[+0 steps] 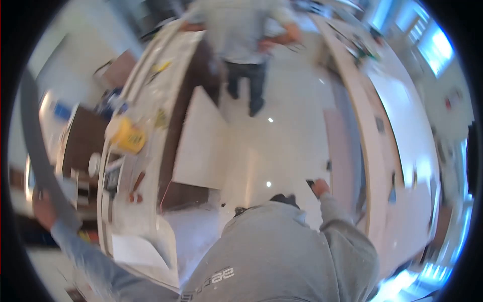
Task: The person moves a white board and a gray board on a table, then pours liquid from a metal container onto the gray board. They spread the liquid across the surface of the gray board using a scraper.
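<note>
My left hand (pixel 45 210) is closed at the edge of a long grey strip (pixel 37 128), which stands tall at the far left and looks curved through the lens. My right hand (pixel 320 188) is lowered over the floor beside the right-hand bench, closed around a small dark object (pixel 310 182). Blur hides what kind of object this is. Between my left arm and the floor runs a worktop (pixel 126 221) bearing a wooden-handled tool (pixel 137 186), a yellow container (pixel 129 137) and a white sheet (pixel 138 250).
Another person (pixel 245 35) stands ahead on the pale floor (pixel 266 151). A white panel (pixel 201 141) leans against the left worktop. To the right, a long bench (pixel 375 166) carries a large white sheet (pixel 402 126) and scattered tools. Dark cabinet boxes (pixel 83 141) stand at left.
</note>
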{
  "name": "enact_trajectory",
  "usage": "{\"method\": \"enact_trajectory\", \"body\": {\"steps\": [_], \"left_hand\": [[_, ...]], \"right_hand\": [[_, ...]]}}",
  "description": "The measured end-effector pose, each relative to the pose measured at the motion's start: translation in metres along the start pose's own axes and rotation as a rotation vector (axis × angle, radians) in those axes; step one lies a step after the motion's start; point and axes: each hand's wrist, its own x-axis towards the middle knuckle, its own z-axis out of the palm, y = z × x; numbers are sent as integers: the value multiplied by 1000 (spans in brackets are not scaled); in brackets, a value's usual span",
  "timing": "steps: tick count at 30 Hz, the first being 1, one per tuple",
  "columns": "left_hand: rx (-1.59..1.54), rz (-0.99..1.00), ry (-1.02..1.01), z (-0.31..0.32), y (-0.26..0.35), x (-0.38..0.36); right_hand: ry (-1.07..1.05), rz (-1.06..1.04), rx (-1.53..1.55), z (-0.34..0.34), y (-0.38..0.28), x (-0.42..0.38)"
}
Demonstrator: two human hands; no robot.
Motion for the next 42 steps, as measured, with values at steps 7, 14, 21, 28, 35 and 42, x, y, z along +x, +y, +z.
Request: {"method": "enact_trajectory", "body": {"steps": [7, 14, 21, 28, 35, 42], "left_hand": [[117, 113, 215, -143, 287, 40], [-249, 453, 383, -208, 578, 24], [-1039, 888, 439, -268, 895, -128], [-1332, 1379, 120, -261, 1081, -303], [-867, 1682, -446, -181, 1225, -567], [-1025, 2336, -949, -170, 1152, -488]], "right_hand": [[87, 28, 321, -34, 23, -7], [141, 39, 498, -101, 72, -31], [457, 168, 638, -127, 131, -96], [566, 543, 782, -146, 161, -190], [738, 973, 714, -133, 138, -268], [919, 1463, 709, -136, 51, -296]]}}
